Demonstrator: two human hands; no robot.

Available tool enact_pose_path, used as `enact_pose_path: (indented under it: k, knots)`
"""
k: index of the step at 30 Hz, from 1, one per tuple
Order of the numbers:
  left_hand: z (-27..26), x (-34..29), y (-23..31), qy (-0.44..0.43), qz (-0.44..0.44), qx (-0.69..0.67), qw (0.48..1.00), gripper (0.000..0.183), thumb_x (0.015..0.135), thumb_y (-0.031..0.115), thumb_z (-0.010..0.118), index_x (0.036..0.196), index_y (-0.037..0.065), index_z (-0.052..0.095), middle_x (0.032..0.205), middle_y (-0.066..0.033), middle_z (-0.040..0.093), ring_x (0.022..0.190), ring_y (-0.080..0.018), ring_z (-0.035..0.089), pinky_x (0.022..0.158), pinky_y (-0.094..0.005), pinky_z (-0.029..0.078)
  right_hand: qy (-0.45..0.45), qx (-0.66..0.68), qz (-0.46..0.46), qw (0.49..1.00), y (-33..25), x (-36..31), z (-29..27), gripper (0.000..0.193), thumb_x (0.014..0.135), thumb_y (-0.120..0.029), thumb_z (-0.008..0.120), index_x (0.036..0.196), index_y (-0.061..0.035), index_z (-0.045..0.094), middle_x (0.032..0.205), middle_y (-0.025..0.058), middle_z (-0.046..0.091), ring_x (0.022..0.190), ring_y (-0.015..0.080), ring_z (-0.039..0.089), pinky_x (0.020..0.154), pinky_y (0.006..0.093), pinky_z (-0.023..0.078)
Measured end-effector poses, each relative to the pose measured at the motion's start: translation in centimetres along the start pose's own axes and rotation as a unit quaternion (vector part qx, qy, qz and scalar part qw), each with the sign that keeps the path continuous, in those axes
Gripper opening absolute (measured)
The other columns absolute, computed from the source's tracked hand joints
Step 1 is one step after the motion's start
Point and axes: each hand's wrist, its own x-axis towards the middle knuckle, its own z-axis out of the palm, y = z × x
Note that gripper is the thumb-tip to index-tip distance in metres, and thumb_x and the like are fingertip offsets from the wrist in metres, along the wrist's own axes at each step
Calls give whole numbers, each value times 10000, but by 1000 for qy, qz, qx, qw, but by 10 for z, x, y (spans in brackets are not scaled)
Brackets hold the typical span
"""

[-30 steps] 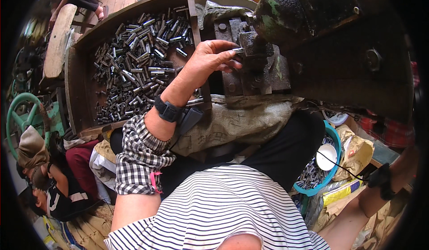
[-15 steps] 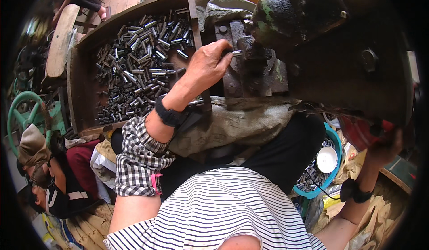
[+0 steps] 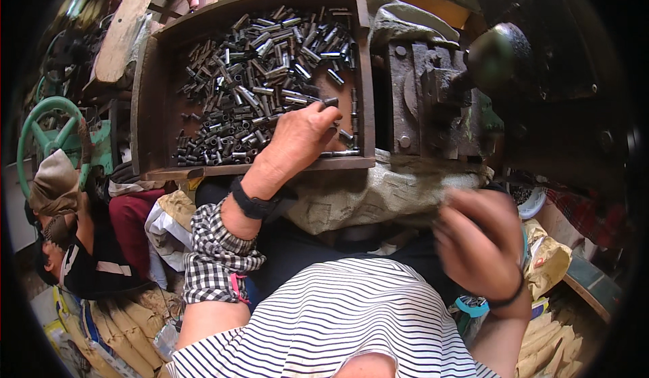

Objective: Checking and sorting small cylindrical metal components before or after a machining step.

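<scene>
Grey short metal tubes [image 3: 270, 87], heaped, left hand [image 3: 297, 138] touching

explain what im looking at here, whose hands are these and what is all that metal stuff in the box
This is one picture from a wide fisheye camera worn on a person's head, looking down, so straight edges bend near the rim. The striped shirt at the bottom is the wearer's own chest.

The left hand reaches into a brown wooden tray heaped with short grey metal tubes. Its fingers pinch one tube at the edge of the heap.

The right hand is blurred, low on the right; I cannot tell whether it holds anything.

Right of the tray stands a dark, rusty iron machine with a round knob. Worn sacking lies over the person's lap.

At far left is a green handwheel, with another person below it.
</scene>
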Motion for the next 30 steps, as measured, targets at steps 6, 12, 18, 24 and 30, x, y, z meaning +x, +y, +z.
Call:
enact_pose_path:
  k: [6, 12, 18, 24, 30]
  knots:
    - [2, 6, 10, -22, 17, 7, 1000, 209, 762, 172, 650, 929, 83, 561, 807, -100, 560, 734, -315, 603, 611, -409, 499, -44, -93, 20, 994, 81, 69, 139, 139, 665, -1, 603, 778, -31, 527, 814, 149, 577, 678, 287, 622, 550, 347, 500]
    - [-5, 7, -14, 11, -15, 33, 999, 170, 728, 118, 640, 869, 61, 564, 783, -113, 566, 732, -316, 606, 613, -422, 495, -171, -206, 34, 963, 98, 131, 198, 84, 702, -54, 604, 778, -20, 593, 781, 160, 639, 704, 293, 663, 589, 350, 535]
    - [4, 12, -10, -52, 62, -28, 996, 234, 723, 101, 645, 953, 74, 618, 872, -159, 573, 783, -323, 612, 678, -417, 502, -159, -181, 33, 970, 107, 132, 214, 173, 747, -83, 574, 904, -11, 555, 801, 168, 639, 704, 309, 652, 602, 382, 525]
    - [20, 18, -4, -77, 79, 20, 994, 164, 770, 62, 554, 918, 55, 625, 904, -176, 574, 763, -336, 619, 644, -409, 509, -32, -9, 69, 997, 87, 97, 168, 172, 750, -94, 588, 898, -8, 572, 812, 202, 631, 658, 343, 632, 599, 406, 505]
    - [21, 18, -4, -44, 94, 25, 994, 171, 742, 114, 638, 890, 45, 586, 885, -145, 524, 741, -332, 594, 620, -416, 499, 13, 367, 316, 875, 80, 49, 150, 110, 821, -70, 613, 857, 6, 542, 713, 46, 590, 599, 33, 535, 453, 202, 422]
